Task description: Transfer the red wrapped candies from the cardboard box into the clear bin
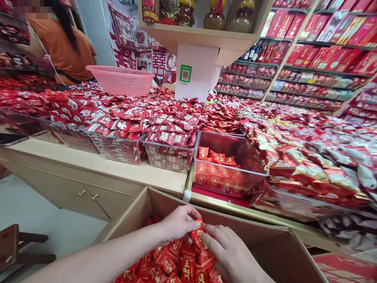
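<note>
Both my hands are inside a cardboard box (pixel 273 251) filled with red wrapped candies (pixel 171 263). My left hand (pixel 178 223) has its fingers curled and pinches the top of a bunch of red candy packets (pixel 200 243). My right hand (pixel 232 253) lies over the same bunch, fingers closed around it from the right. Just beyond the box, a clear plastic bin (pixel 232 173) on the counter holds only a shallow layer of red candies.
Several clear bins heaped with red candies (pixel 169 147) line the beige counter (pixel 88 161). A pink basket (pixel 122 79) rests on the pile near a person in an orange top (pixel 61 47). Shelves of red boxes (pixel 318 47) stand at the right. A wooden stool (pixel 14 247) stands lower left.
</note>
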The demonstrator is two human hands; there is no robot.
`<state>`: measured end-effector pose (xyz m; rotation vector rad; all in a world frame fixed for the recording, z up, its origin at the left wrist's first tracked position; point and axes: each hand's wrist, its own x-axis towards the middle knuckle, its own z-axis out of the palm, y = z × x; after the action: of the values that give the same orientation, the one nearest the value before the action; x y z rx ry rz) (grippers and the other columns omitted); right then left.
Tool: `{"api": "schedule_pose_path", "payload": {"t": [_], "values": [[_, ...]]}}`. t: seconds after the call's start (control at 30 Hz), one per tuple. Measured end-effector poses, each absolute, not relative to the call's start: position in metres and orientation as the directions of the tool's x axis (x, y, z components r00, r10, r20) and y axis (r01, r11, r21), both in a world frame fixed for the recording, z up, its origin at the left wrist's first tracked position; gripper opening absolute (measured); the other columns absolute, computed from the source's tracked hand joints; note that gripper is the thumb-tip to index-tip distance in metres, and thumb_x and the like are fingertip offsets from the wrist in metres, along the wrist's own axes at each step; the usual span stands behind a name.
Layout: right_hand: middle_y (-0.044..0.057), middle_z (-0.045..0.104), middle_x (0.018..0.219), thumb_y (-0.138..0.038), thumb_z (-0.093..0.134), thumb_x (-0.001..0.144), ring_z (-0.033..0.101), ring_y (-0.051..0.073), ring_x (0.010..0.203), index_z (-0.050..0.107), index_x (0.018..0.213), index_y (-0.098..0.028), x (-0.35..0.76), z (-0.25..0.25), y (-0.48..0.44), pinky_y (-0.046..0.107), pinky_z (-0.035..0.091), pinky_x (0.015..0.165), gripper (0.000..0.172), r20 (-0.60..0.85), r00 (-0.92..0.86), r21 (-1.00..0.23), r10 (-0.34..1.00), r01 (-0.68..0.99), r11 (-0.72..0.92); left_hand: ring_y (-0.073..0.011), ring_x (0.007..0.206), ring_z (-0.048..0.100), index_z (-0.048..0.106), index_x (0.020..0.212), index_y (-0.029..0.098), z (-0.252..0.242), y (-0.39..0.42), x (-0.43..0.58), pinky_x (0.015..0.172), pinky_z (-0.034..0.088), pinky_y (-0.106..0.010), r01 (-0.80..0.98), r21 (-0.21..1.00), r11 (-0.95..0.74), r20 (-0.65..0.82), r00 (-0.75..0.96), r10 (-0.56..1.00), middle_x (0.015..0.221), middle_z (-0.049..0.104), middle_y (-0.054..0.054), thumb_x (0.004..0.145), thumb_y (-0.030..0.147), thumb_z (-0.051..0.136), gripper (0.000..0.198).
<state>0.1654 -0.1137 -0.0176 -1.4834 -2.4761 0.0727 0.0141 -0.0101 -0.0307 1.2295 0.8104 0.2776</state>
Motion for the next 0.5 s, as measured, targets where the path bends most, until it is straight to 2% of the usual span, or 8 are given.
{"api": "schedule_pose_path", "payload": {"t": [0.07, 0.2, 0.27, 0.37, 0.43, 0.5], "values": [[0.011, 0.058, 0.108, -0.009, 0.038, 0.073, 0.058, 0.023, 0.080, 0.037, 0.121, -0.019, 0.167, -0.013, -0.114, 0.035, 0.048, 0.067, 0.049, 0.253, -0.509, -0.038, 0.823, 0.845, 0.534, -0.0064, 0.037, 0.045, 0.045, 0.085, 0.015, -0.026, -0.010, 0.012, 0.039, 0.034, -0.019, 0.204, 0.897, 0.393, -0.416, 0.694, 0.588, 0.051, 0.050, 0.007, 0.062, 0.049, 0.057, 0.043], [0.008, 0.061, 0.103, -0.016, 0.035, 0.078, 0.059, 0.021, 0.085, 0.011, 0.132, -0.020, 0.176, 0.025, -0.117, 0.030, 0.047, 0.069, 0.060, 0.422, -0.540, 0.039, 0.728, 0.813, 0.580, -0.0079, 0.041, 0.049, 0.045, 0.086, 0.017, -0.017, -0.007, 0.006, 0.040, 0.032, -0.017, 0.084, 0.867, 0.492, -0.396, 0.715, 0.576, 0.053, 0.055, 0.003, 0.071, 0.057, 0.039, 0.043], [0.008, 0.059, 0.106, -0.018, 0.039, 0.077, 0.056, 0.021, 0.091, 0.015, 0.131, -0.024, 0.181, 0.060, -0.110, 0.030, 0.045, 0.073, 0.058, 0.514, -0.455, 0.067, 0.727, 0.867, 0.494, -0.0087, 0.045, 0.052, 0.045, 0.083, 0.016, -0.016, -0.005, 0.004, 0.042, 0.032, -0.018, 0.074, 0.883, 0.463, -0.367, 0.725, 0.583, 0.057, 0.059, 0.000, 0.071, 0.055, 0.040, 0.042], [0.009, 0.058, 0.103, -0.021, 0.046, 0.073, 0.056, 0.023, 0.089, 0.041, 0.114, -0.023, 0.189, 0.116, -0.073, 0.031, 0.044, 0.071, 0.041, 0.644, -0.271, 0.104, 0.716, 0.958, 0.268, -0.0086, 0.046, 0.051, 0.046, 0.078, 0.015, -0.019, -0.006, 0.004, 0.043, 0.032, -0.018, 0.131, 0.907, 0.400, -0.359, 0.737, 0.572, 0.058, 0.060, -0.001, 0.071, 0.052, 0.042, 0.038], [0.011, 0.061, 0.093, -0.021, 0.048, 0.070, 0.058, 0.023, 0.078, 0.048, 0.101, -0.017, 0.195, 0.139, -0.030, 0.030, 0.043, 0.063, 0.031, 0.537, -0.173, 0.184, 0.826, 0.979, 0.086, -0.0083, 0.046, 0.051, 0.046, 0.077, 0.015, -0.025, -0.008, 0.007, 0.045, 0.033, -0.019, 0.185, 0.920, 0.346, -0.358, 0.755, 0.550, 0.058, 0.059, -0.001, 0.072, 0.046, 0.042, 0.032], [0.012, 0.061, 0.084, -0.023, 0.048, 0.070, 0.057, 0.023, 0.076, 0.051, 0.092, -0.013, 0.204, 0.146, 0.016, 0.028, 0.041, 0.060, 0.024, 0.300, -0.096, 0.294, 0.949, 0.956, 0.004, -0.0086, 0.047, 0.050, 0.047, 0.075, 0.015, -0.032, -0.010, 0.008, 0.046, 0.035, -0.020, 0.246, 0.933, 0.264, -0.354, 0.766, 0.537, 0.058, 0.058, 0.000, 0.071, 0.039, 0.043, 0.025]]}}
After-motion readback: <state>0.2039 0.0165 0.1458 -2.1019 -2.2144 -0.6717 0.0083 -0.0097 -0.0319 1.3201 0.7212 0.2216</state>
